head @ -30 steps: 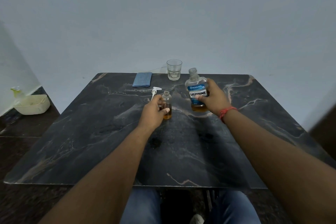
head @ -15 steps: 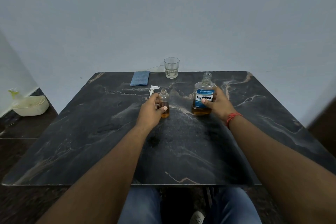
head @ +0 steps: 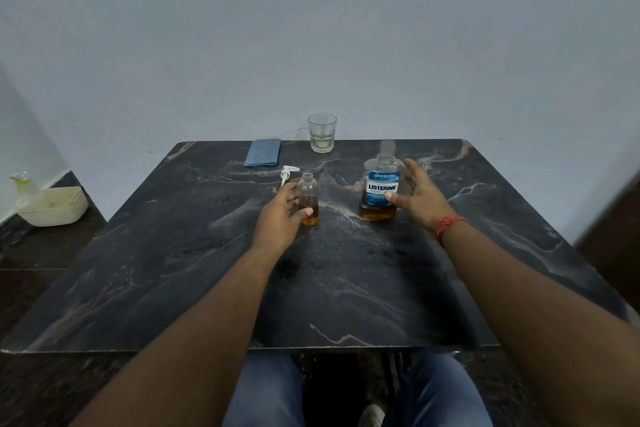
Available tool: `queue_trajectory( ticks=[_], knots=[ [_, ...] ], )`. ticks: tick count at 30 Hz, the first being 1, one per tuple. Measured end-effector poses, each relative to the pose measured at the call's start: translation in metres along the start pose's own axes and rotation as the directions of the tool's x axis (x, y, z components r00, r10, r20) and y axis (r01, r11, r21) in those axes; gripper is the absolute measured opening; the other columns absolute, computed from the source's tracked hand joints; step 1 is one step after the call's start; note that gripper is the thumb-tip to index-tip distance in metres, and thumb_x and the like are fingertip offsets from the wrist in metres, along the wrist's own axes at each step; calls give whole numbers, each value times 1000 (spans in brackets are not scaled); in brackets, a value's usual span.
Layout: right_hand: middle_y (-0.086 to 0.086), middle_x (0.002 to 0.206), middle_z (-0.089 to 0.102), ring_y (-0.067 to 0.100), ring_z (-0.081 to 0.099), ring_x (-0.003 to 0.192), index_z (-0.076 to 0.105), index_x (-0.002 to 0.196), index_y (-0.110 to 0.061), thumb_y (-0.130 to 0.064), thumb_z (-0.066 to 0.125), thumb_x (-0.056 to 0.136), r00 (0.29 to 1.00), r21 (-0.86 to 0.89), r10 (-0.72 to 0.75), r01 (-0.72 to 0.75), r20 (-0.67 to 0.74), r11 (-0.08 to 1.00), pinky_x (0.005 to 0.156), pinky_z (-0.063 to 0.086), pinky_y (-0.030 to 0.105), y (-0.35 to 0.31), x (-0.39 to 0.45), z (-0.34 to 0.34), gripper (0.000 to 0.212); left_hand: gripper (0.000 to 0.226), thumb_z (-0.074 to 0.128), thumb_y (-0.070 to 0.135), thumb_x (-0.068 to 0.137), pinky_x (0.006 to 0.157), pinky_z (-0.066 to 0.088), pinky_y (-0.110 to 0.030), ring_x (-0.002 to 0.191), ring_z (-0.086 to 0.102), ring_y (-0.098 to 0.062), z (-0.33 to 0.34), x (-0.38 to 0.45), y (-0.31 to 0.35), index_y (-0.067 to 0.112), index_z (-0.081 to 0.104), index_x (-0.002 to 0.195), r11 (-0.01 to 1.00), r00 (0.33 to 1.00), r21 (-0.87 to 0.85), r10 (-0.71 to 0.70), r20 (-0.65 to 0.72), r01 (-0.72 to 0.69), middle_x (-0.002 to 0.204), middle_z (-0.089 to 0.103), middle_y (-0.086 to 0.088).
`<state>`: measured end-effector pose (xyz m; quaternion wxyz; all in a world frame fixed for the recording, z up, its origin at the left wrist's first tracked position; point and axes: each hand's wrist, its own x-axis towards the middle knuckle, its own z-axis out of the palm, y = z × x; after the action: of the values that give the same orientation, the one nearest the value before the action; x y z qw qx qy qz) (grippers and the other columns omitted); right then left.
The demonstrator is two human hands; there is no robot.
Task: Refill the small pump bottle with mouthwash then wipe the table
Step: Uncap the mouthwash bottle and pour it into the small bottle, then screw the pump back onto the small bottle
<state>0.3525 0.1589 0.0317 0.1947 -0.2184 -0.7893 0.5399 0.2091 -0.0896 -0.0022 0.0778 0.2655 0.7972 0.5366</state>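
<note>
- Single head-worn view, looking forward and down across the dark marble table (head: 346, 288) toward the pale wall (head: 311, 28).
- Forearms reach in from the near edge.

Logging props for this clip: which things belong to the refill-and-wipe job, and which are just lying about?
Job: small bottle, gripped by left hand; mouthwash bottle beside open right hand; pump head; blue cloth; table.
Lying about: glass; floor tub.

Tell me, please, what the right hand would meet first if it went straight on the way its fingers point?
Probably nothing: the right hand points past the mouthwash bottle toward the table's far edge, though depth is unclear.
</note>
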Motion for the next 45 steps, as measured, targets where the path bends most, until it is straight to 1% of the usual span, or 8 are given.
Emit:
queue_trajectory(
  ticks=[5,10,16,24,29,35,39,45],
  knots=[
    [-7,158,27,17,24,145,22,151,-29,-15,72,85,976,-43,-103,97,-191,994,117,26,44,-12,-11,-1,84,67,74,18,89,111,41,-45,130,53,-13,-7,-4,2,24,42,147,998,999,69,2,-41,0,141,58,6],
    [-4,153,34,8,28,138,35,145,-30,-22,74,84,873,-85,-262,250,-411,965,107,27,25,-33,-28,13,73,69,74,19,89,112,40,-48,132,51,-16,-10,-9,6,23,41,149,997,999,81,15,-42,-12,142,57,4],
    [-4,125,45,18,46,120,49,129,-25,-26,74,82,734,-356,-548,427,-401,831,103,44,39,-53,-44,40,53,70,75,17,88,113,40,-47,135,48,-18,-6,-11,7,23,41,149,998,999,65,14,-32,-12,144,55,2],
    [-13,123,46,-10,46,111,47,130,-32,-13,69,87,825,-278,-542,490,-157,826,86,37,2,-38,-48,77,52,73,77,11,86,110,43,-43,130,53,-15,8,-2,7,27,41,147,998,1000,-58,3,-21,-4,142,56,2],
    [-8,133,50,2,50,123,43,136,-29,-11,66,89,876,-203,-476,454,-77,868,95,42,16,-28,-45,92,56,65,75,10,87,94,44,-20,115,60,-6,12,4,6,25,46,144,995,998,-101,-27,-64,20,122,63,12],
    [-4,143,48,4,45,131,40,142,-23,-6,63,90,931,-112,-365,362,-2,925,109,41,31,-22,-40,106,59,57,71,7,89,100,51,-32,115,62,-11,-1,4,5,23,50,140,995,996,-86,-47,-78,41,129,62,5],
    [-3,147,45,6,43,133,38,144,-21,-7,63,91,949,-126,-313,315,36,941,111,38,32,-25,-33,119,61,59,71,8,90,89,47,-19,110,60,-8,-29,1,-3,21,48,142,997,991,-37,-77,-113,74,116,58,16],
    [3,132,57,15,53,122,49,135,-17,-16,66,90,975,-234,-220,218,15,948,105,44,33,-38,-10,146,48,61,71,7,90,81,43,-12,109,59,-8,-79,1,-20,19,47,144,993,982,1,-117,-148,119,123,59,8]
  ],
)
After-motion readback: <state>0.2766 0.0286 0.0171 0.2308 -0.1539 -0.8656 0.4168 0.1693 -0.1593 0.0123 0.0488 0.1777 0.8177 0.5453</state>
